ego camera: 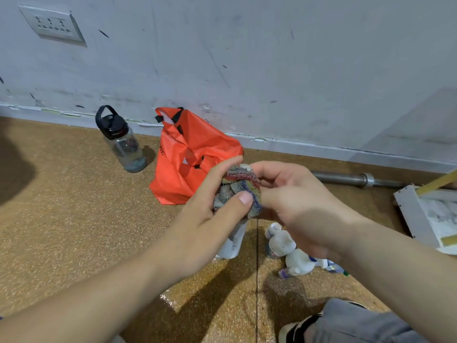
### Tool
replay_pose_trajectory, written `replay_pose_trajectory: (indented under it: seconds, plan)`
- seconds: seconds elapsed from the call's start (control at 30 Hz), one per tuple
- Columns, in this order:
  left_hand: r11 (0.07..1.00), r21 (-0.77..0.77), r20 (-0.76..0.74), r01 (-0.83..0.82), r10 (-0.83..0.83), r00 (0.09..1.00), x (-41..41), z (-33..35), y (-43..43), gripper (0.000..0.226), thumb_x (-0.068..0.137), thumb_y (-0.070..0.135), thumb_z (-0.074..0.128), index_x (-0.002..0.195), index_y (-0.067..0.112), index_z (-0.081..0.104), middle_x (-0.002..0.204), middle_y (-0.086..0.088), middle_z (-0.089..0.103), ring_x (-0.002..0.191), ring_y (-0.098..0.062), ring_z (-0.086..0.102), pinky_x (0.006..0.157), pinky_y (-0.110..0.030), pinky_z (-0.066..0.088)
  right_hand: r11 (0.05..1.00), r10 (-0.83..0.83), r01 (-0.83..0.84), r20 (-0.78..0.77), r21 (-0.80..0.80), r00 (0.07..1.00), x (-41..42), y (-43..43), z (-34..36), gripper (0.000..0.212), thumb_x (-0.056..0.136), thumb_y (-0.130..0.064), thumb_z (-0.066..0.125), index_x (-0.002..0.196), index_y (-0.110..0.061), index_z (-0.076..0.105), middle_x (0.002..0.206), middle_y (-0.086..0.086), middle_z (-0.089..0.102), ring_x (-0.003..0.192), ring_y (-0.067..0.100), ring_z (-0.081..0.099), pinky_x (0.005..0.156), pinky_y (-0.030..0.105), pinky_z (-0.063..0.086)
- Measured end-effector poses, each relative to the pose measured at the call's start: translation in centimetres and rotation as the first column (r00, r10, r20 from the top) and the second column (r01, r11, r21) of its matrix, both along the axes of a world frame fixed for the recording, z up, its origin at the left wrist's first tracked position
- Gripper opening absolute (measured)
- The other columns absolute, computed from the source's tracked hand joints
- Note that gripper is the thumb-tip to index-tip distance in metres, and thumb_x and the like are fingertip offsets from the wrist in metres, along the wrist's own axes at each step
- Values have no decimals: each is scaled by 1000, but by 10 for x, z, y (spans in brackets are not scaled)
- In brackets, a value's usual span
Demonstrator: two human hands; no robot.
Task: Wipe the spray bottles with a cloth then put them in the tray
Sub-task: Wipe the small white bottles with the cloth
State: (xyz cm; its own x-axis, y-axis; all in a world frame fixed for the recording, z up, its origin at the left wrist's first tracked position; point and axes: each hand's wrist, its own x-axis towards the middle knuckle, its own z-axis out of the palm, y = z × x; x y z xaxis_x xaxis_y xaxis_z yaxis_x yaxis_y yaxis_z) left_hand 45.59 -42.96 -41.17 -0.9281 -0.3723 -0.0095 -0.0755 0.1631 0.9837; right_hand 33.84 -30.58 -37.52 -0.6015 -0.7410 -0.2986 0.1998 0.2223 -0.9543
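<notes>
My left hand and right hand both grip the cloth wrapped round one spray bottle, left of the tray, so I am only wiping, and the other bottles lie on the floor nearer the tray, none inside yet.

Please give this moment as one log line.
step: wipe | left hand: grips cloth around spray bottle | right hand: pinches cloth | floor: more bottles | tray: right edge

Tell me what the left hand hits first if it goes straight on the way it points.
Probably the right hand, which holds the same cloth just ahead of the left hand; depth is unclear.
</notes>
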Motion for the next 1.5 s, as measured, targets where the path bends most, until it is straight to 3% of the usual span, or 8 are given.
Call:
replay_pose_trajectory:
  seconds: [0.37,0.53,0.67,0.8,1.0,1.17,1.27,1.5]
  plan:
    - [910,382,115,-162,128,985,-15,2,-1,33,110,11,42,119,29,68,102,31,72,90,23,63,77,-2,48,996,-53,52,-13,-68,999,-9,-3,-4,15,101,0,58,102,-4,73,91,20,67,88,26,66,86,39,59]
    - [835,525,231,-165,47,972,-16,-8,-1,38,107,34,45,101,18,79,98,-13,80,93,-38,76,82,-51,62,992,-108,112,62,-64,992,-16,-3,0,19,100,0,58,105,-8,75,104,18,75,94,22,71,82,32,61]
    - [977,-116,16,-177,180,984,-7,-8,13,22,111,32,45,121,29,63,103,22,69,94,5,64,84,-13,49,978,-202,204,46,-36,978,-11,-7,-4,12,98,-1,62,98,-6,73,86,11,72,79,19,68,65,23,57]
    - [796,-603,-64,-44,6,998,-6,-17,8,58,105,39,43,159,24,31,147,8,42,124,-12,55,98,-20,41,971,-238,238,71,7,969,-2,-9,-8,8,98,-6,66,100,-7,73,90,12,73,83,23,66,75,37,50]
    - [992,101,60,-73,67,996,-12,-24,-4,26,111,38,44,125,39,65,120,10,74,116,-12,67,108,-46,50,932,-354,361,139,-24,925,-20,-10,-1,8,99,-5,64,95,-11,68,92,10,73,85,20,75,72,34,64]
    - [596,741,325,-308,82,942,-16,-10,6,45,105,42,45,124,12,73,118,-17,76,103,-28,73,90,-44,61,913,-370,402,265,-76,891,-26,-8,-4,8,99,0,60,99,-6,66,89,9,73,87,23,77,78,41,65]
    - [466,820,333,-331,82,939,-17,-2,1,50,102,42,50,124,4,72,115,-21,72,91,-29,66,85,-41,58,949,-283,303,184,-86,941,-18,-10,-11,8,98,-3,63,97,-10,65,91,7,73,90,20,75,84,39,64]
    - [580,710,373,-399,171,912,-21,1,-10,31,104,32,52,100,9,72,79,-14,75,52,-18,66,46,-22,53,982,-103,113,73,-155,992,-28,-5,4,14,99,-1,59,112,-2,65,101,15,69,93,23,71,80,35,63]
